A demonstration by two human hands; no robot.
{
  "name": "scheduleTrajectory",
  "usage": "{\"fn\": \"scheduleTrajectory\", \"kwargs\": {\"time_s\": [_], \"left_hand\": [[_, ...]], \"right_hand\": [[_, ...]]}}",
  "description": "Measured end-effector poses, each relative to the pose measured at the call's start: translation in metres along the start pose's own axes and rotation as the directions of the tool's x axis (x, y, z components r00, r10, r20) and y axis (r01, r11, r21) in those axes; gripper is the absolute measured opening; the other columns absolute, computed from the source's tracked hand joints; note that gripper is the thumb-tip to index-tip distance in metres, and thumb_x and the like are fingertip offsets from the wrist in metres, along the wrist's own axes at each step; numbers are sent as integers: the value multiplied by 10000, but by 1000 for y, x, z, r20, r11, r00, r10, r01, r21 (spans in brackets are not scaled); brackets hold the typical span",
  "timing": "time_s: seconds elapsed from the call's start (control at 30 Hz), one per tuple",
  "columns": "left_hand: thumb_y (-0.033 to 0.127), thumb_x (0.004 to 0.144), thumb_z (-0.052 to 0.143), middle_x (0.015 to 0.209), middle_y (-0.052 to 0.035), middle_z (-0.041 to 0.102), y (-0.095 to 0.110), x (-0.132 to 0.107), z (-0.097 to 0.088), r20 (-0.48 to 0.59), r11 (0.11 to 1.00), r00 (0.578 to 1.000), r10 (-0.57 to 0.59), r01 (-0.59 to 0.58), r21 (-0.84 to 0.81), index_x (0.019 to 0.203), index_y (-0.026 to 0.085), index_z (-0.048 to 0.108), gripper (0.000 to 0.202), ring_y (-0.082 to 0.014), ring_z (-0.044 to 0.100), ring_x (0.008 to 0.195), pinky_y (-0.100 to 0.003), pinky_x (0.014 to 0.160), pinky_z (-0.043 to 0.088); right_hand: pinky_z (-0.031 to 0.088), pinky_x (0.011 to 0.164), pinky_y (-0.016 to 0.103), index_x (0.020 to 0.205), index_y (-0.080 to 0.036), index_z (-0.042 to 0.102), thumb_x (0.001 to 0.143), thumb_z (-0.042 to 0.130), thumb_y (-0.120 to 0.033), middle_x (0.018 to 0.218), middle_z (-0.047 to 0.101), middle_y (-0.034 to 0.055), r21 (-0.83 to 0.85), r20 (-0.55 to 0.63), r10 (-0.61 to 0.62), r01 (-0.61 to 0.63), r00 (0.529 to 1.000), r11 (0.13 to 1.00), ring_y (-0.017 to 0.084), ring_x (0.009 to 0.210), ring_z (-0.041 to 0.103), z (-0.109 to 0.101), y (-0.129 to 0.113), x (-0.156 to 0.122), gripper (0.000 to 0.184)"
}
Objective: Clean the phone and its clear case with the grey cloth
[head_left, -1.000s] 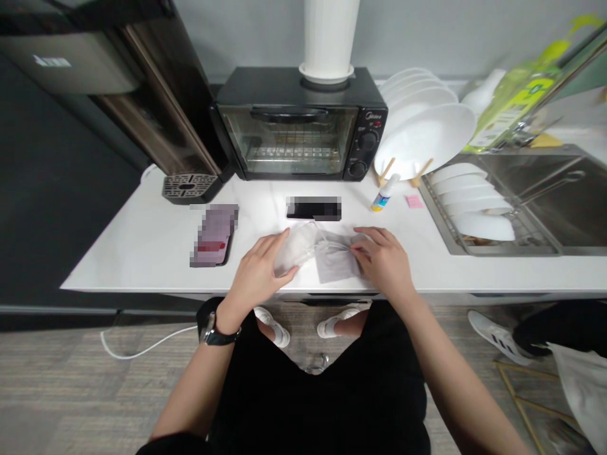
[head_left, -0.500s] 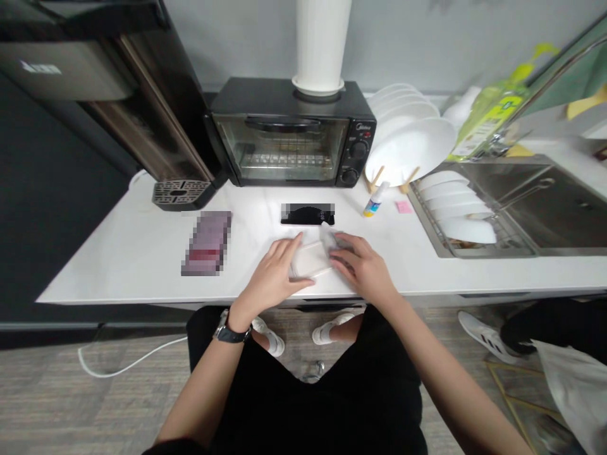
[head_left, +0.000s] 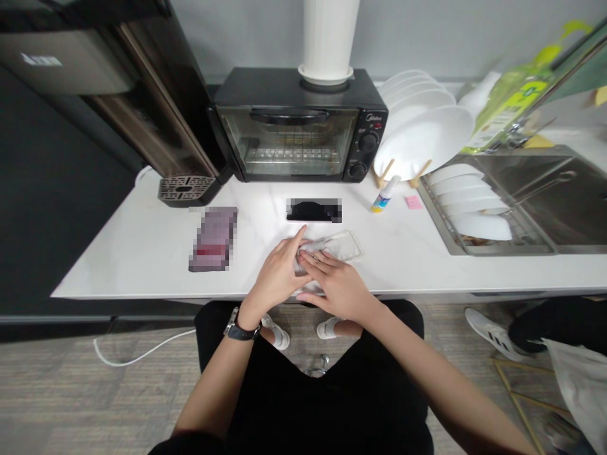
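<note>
Pressing flat with fingers spread and unclenched, left hand (head_left: 279, 277) and right hand (head_left: 337, 289) cover a transparent rounded-rectangle plastic piece (head_left: 345, 245) on a smooth glossy white countertop (head_left: 142, 253).

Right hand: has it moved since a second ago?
Yes. The right hand slid left, from right of the black phone to below it, meeting the left hand.

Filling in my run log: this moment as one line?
left hand: on clear plastic bag | right hand: on same bag | bag: on white counter
</note>
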State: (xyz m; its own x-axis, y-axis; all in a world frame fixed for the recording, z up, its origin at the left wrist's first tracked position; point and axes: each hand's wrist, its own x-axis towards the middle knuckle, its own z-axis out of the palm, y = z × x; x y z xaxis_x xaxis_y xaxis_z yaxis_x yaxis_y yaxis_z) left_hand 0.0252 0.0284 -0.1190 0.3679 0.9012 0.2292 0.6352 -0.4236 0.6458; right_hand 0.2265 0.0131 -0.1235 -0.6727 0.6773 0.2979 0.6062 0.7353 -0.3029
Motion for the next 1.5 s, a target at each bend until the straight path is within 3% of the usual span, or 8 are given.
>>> {"fn": "scheduleTrajectory", "kwargs": {"time_s": [0.2, 0.4, 0.53, 0.77, 1.03, 1.17, 1.33, 1.5], "left_hand": [[350, 834, 891, 1457, -82, 646, 1, 0, -1, 19, 998, 999, 43, -44, 48, 1685, 325, 152, 1127, -322, 565, 1342, -508, 1141, 465], [331, 804, 918, 1473, -50, 652, 2, 3, 0, 20, 999, 1000, 19, -20, 37, 1681, 339, 151, 1165, -312, 569, 1334, -502, 1156, 433], [351, 814, 909, 1467, -72, 655, -1, 5, 0, 34, 999, 999, 39, -40, 24, 1680, 319, 163, 1144, -320, 567, 1345, -504, 1151, 434], [272, 823, 881, 1393, -93, 655, 0, 3, 0, 40, 995, 999, 25, -28, 93, 1675, 285, 211, 1084, -321, 582, 1288, -473, 1093, 481], [332, 810, 906, 1450, -68, 658, 4, 4, -2, 35, 999, 999, 10, -11, 41, 1675, 309, 194, 1121, -328, 575, 1310, -505, 1120, 442], [303, 800, 912, 1459, -53, 660, 4, 6, -2, 53, 999, 999, 2, -4, 35, 1682, 324, 176, 1149, -320, 571, 1328, -505, 1141, 419], [323, 822, 898, 1465, -56, 655, 1, 6, 0, 51, 999, 998, 30, -30, 14, 1693, 331, 141, 1154, -304, 566, 1348, -487, 1164, 412], [361, 855, 871, 1464, -70, 653, -2, 5, -1, 30, 998, 997, 64, -65, 17, 1692, 331, 152, 1104, -314, 567, 1344, -486, 1154, 433]], "right_hand": [[468, 1234, 528, 1529, -179, 556, 1091, 483, -479, 1547, 593, 95, -55, -4, 105, -105, 994, 993, 280, 1463, 551, -23, 30, -18, 537], [537, 1163, 540, 1467, -81, 601, 1079, 504, -461, 1506, 619, 173, -199, -169, 262, -293, 950, 935, 345, 1415, 595, -19, 30, -30, 552], [494, 1204, 548, 1468, -6, 575, 1070, 491, -522, 1525, 582, 230, -140, -144, 223, -243, 964, 960, 371, 1446, 559, -2, 3, -13, 657], [480, 1226, 486, 1469, -179, 615, 1098, 481, -412, 1493, 644, 93, 111, 16, 46, -48, 999, 993, 236, 1423, 594, -15, -1, -14, 458], [535, 1167, 511, 1385, -212, 692, 1087, 514, -354, 1415, 700, 80, -140, -78, 173, -183, 982, 973, 275, 1308, 688, -43, 30, -51, 375], [458, 1216, 576, 1409, -142, 660, 1093, 491, -393, 1429, 687, 145, -220, -164, 258, -291, 952, 931, 324, 1327, 672, -32, 29, -43, 438], [456, 1212, 575, 1452, 24, 582, 1099, 420, -456, 1526, 554, 292, -145, -248, 395, -437, 885, 888, 398, 1440, 560, 3, 1, -10, 617], [427, 1248, 565, 1479, 7, 567, 1102, 425, -435, 1550, 543, 257, -89, -180, 313, -333, 932, 939, 370, 1472, 530, 6, -8, -7, 599]]}}
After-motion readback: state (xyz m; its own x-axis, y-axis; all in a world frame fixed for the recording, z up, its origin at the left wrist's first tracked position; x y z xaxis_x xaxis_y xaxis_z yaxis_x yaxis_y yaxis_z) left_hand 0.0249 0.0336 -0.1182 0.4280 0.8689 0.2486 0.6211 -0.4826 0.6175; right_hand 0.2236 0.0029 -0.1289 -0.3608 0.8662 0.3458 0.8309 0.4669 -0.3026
